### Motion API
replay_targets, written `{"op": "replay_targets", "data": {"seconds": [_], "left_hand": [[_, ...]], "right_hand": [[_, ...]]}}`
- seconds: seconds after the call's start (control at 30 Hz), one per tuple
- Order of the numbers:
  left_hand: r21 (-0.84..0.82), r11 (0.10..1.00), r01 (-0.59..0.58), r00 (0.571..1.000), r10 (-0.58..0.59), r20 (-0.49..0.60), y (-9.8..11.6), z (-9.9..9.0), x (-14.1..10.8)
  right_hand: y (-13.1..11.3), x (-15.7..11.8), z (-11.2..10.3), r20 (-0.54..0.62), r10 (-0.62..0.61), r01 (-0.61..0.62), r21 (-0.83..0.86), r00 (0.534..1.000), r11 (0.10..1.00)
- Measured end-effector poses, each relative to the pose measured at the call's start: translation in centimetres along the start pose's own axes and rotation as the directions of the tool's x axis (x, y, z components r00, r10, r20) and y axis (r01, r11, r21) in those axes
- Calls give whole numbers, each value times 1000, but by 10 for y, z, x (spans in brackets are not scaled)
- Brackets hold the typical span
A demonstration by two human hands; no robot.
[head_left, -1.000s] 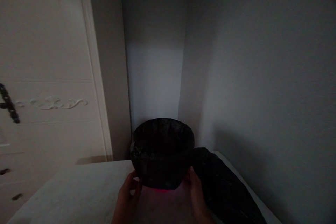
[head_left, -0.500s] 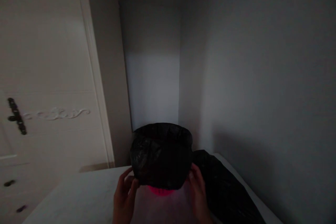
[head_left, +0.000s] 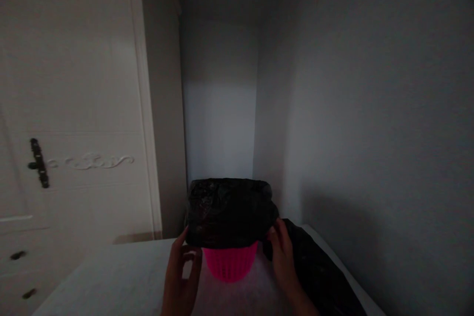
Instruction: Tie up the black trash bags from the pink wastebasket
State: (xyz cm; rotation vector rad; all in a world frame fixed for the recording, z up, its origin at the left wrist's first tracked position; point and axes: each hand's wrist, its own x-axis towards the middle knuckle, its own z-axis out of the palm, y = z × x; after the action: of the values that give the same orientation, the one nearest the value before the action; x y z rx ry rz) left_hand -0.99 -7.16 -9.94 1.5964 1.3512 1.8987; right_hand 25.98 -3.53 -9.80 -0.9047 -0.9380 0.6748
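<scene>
A black plastic bag [head_left: 229, 215] covers the upper part of a pink slatted basket [head_left: 230, 262] on the white surface. The basket's lower part shows beneath the bag's edge. At the bag's lower left corner, my left hand [head_left: 183, 269] pinches the plastic between thumb and fingers. On the other side my right hand [head_left: 282, 252] grips the bag's right edge, fingers closed on it. The inside of the basket is hidden.
Another black plastic piece [head_left: 318, 269] lies along the right side of the white table [head_left: 111, 276]. A white wardrobe [head_left: 85, 84] with dark handles stands at left. A grey wall [head_left: 370, 108] rises at right.
The bag's lower edge sits higher over the basket, so more pink shows. Its open top has flattened. My right hand has moved up slightly, and the view has shifted a little.
</scene>
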Motion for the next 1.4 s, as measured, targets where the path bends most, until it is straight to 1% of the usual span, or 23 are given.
{"op": "replay_targets", "data": {"seconds": [0.1, 0.17, 0.27, 0.43, 0.5, 0.57, 0.63, 0.7, 0.77, 0.83, 0.97, 1.03, 1.07, 1.1, 1.13, 1.17, 1.2, 1.23, 1.27, 1.3, 1.33, 1.37, 1.4], "left_hand": [[14, 999, 47, 998, -46, -31, 6, 3, 6], [20, 999, 47, 997, -45, -69, 11, 4, 11], [52, 999, 3, 994, 2, -110, 19, 4, 19], [134, 985, -109, 989, 121, -83, 23, 0, 27], [157, 982, -105, 991, 116, -62, 22, -1, 30], [172, 979, -107, 993, 113, -24, 22, -3, 33], [195, 971, -139, 990, 140, 9, 21, -4, 38], [228, 957, -178, 984, 177, 27, 19, -6, 43], [253, 943, -215, 976, 213, 36, 15, -8, 47], [263, 932, -249, 968, 251, 26, 11, -9, 50], [261, 915, -307, 950, 312, 25, 8, -8, 49], [242, 925, -293, 955, 293, 35, 11, -8, 48], [230, 932, -279, 960, 278, 38, 14, -8, 47], [220, 937, -271, 962, 268, 44, 17, -9, 47], [215, 939, -268, 963, 263, 51, 22, -9, 47], [217, 939, -268, 963, 261, 60, 26, -10, 47], [224, 938, -265, 964, 255, 72, 31, -10, 47], [233, 940, -250, 968, 237, 82, 37, -10, 48], [240, 946, -218, 975, 204, 84, 42, -10, 49], [241, 956, -170, 985, 155, 78, 47, -10, 51], [237, 966, -109, 993, 96, 64, 52, -10, 53], [227, 973, -45, 998, 36, 42, 56, -9, 56], [211, 977, 12, 1000, -16, 16, 60, -8, 59]], "right_hand": [[-11, 19, -4, 16, -187, 187, -190, 982, 964], [-19, 32, -7, 32, -250, 251, -231, 968, 940], [-32, 48, -9, 104, -283, 299, -213, 954, 930], [-52, 60, -10, 230, -309, 366, -270, 923, 891], [-57, 65, -10, 284, -324, 410, -333, 902, 849], [-60, 71, -11, 354, -369, 496, -402, 859, 770], [-62, 78, -13, 454, -436, 624, -460, 777, 632], [-63, 85, -15, 577, -481, 750, -481, 661, 454], [-64, 90, -16, 691, -474, 837, -456, 547, 301], [-66, 93, -17, 760, -459, 887, -420, 460, 194], [-71, 91, -15, 799, -522, 932, -362, 297, -23], [-75, 87, -12, 785, -587, 932, -336, 198, -134], [-77, 84, -11, 772, -615, 927, -330, 159, -175], [-78, 80, -9, 761, -634, 921, -334, 137, -201], [-79, 77, -8, 750, -644, 912, -356, 150, -202], [-81, 74, -5, 739, -641, 900, -401, 207, -172], [-83, 71, -3, 723, -619, 877, -467, 307, -110], [-84, 69, 0, 693, -574, 837, -546, 437, -21], [-87, 68, 2, 648, -502, 777, -624, 573, 83], [-89, 68, 5, 593, -412, 702, -686, 692, 193], [-92, 70, 8, 539, -312, 620, -725, 782, 301], [-96, 73, 10, 497, -221, 543, -739, 839, 399], [-99, 78, 12, 469, -152, 479, -732, 870, 485]]}}
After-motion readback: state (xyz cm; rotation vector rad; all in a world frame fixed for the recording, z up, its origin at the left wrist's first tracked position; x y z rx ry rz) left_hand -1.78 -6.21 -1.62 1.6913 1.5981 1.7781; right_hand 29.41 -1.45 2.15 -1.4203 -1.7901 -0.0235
